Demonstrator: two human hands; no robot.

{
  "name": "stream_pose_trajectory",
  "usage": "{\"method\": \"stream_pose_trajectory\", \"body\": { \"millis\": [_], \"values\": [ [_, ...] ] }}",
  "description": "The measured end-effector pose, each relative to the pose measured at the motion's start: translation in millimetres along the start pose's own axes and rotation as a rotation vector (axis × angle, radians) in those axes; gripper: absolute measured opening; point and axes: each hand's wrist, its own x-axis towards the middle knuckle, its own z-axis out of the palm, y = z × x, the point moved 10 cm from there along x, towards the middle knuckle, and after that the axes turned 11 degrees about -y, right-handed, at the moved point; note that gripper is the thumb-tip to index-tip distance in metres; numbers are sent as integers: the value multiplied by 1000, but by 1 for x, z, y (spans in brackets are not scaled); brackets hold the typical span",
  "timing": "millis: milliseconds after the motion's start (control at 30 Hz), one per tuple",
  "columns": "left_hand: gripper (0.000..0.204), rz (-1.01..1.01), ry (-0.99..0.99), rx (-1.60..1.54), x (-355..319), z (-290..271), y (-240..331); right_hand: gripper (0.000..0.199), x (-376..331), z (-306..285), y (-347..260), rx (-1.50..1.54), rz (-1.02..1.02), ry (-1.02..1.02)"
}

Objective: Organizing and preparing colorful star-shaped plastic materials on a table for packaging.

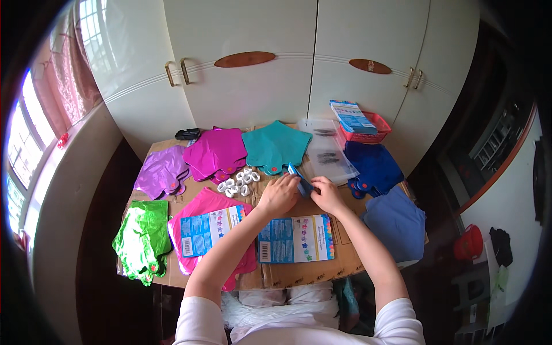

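Near the middle of the table, my left hand point(280, 195) and my right hand point(328, 195) are close together, fingers bent around a narrow blue folded piece point(305, 188). Its upper end is lighter blue and white; whether it is foil or card I cannot make out. Just left of my hands lie several small white ribbon rolls point(238, 183). Beyond my hands rests a stack of flat teal star-shaped foil balloons point(277, 145). Under my forearms are two printed blue-and-white cards, one card point(296, 238) between my arms and another card point(210, 230) on the pink foil balloons point(201, 204).
Around the cardboard-covered table point(287, 280) lie purple point(161, 171), magenta point(215, 150), green point(141, 236), navy point(374, 167) and blue point(397, 224) flat foil balloons. Clear plastic bags point(330, 152) lie at the back, beside a red basket point(379, 126) topped with printed cards point(352, 117). A black object point(187, 134) sits back left.
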Motion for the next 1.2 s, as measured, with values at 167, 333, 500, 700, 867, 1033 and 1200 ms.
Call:
{"method": "stream_pose_trajectory", "body": {
  "millis": [167,333,500,700,867,1033,1200],
  "values": [
    [57,145,28,70,0,0,18,30,1,-4,-2,131,-11,18],
    [62,116,-15,63,1,4,19,32,4,-1,8,233,11,43],
    [67,109,-54,56,-29,-23,20,34,-13,-20,-36,-23,-183,170],
    [48,-464,30,-121,-180,-113,-77,34,-29,34,-119,344,-36,-242],
    [47,-895,2,-390,-293,-103,-153,48,-23,127,-132,790,66,-497],
    [53,-939,174,-726,-325,-73,-174,49,-12,138,-151,721,96,-514],
    [52,-894,163,-951,-317,-55,-173,55,-14,145,-142,751,166,-551]
  ]
}}
